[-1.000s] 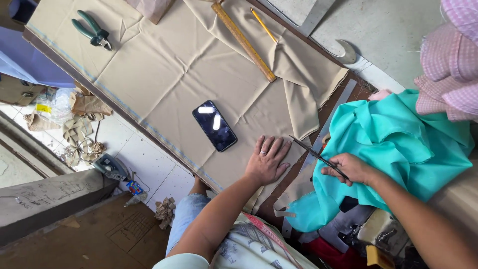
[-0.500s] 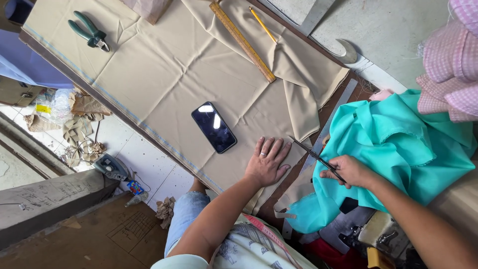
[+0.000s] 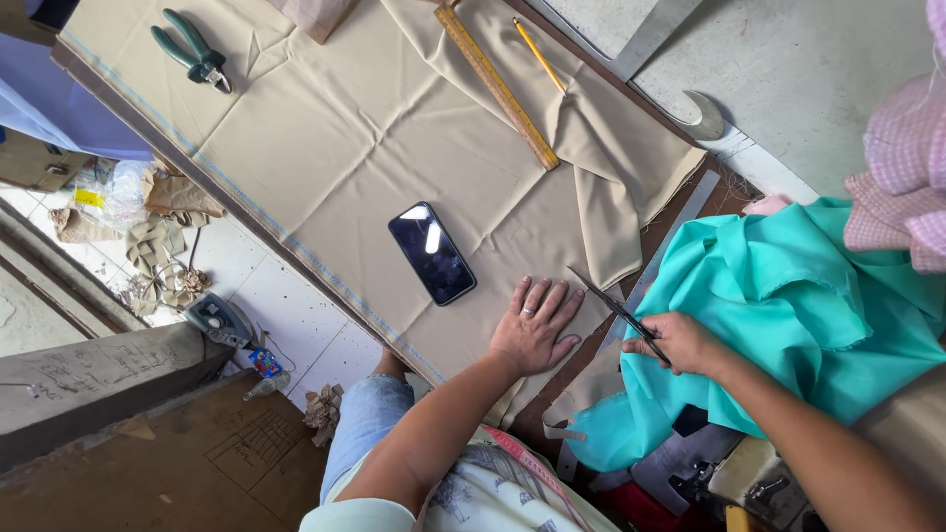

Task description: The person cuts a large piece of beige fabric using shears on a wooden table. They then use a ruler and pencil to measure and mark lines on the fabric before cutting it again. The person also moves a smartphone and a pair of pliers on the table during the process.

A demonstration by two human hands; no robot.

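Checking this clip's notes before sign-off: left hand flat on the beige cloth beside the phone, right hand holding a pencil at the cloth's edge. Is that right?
Not quite. The head view shows the right hand holding dark scissors, not a pencil; the yellow pencil lies untouched farther up the cloth. The rest stands: the left hand lies flat on the beige cloth beside the phone.

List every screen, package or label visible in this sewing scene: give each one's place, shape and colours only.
Black rectangular smartphone: flat on the beige cloth, beside the left hand; dark glossy screen with white glare.
Clear crumpled plastic bag: on the floor at left, with a small yellow label.
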